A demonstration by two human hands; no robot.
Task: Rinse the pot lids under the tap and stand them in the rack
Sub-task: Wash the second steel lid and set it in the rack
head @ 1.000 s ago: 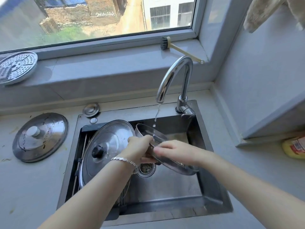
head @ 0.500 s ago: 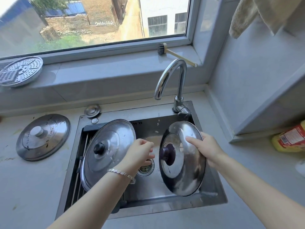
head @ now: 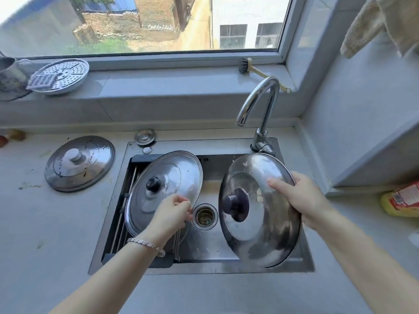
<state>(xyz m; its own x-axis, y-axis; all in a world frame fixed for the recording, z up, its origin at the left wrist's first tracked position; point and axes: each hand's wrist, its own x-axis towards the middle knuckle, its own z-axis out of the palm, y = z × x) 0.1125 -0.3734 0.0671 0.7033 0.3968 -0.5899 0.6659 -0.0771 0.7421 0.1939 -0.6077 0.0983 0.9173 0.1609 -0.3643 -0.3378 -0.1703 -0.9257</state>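
Over the right half of a steel sink (head: 226, 267), gripped a pot lid (head: 265, 234) by its right rim with the right hand (head: 301, 200), thumb laid across the domed top, fingers hidden behind. Held that lid tilted on edge, dark knob (head: 235, 203) turned to the left, lower rim down by the sink's front wall; could not tell whether touching. Stood just in front of the curved tap (head: 260, 98), spout up to the lid's left.

Hovered the left hand (head: 170, 215), bracelet (head: 147, 243) at the wrist, at the lower right rim of a second lid (head: 176, 175), fingers curled toward the thumb; could not tell whether pinching that rim or holding nothing. Leaned this second lid, black knob (head: 153, 184) facing up, on the dark-framed rack (head: 123, 214) of metal rods along the sink's left side. Showed the drain (head: 205, 216) between the two lids, just right of the left hand.

Showed a third lid (head: 90, 171), pale-knobbed and flecked, flat on the grey desk (head: 56, 234) left of the sink, well apart from the rack. Showed a round sink plug (head: 145, 137) at the sink's back left corner. Caught a perforated steamer plate (head: 65, 75) on the window sill (head: 181, 85) at far left, a brush (head: 244, 65) behind the tap, a yellow packet (head: 403, 200) at the desk's right edge and a beige cloth (head: 374, 26) hanging at top right.
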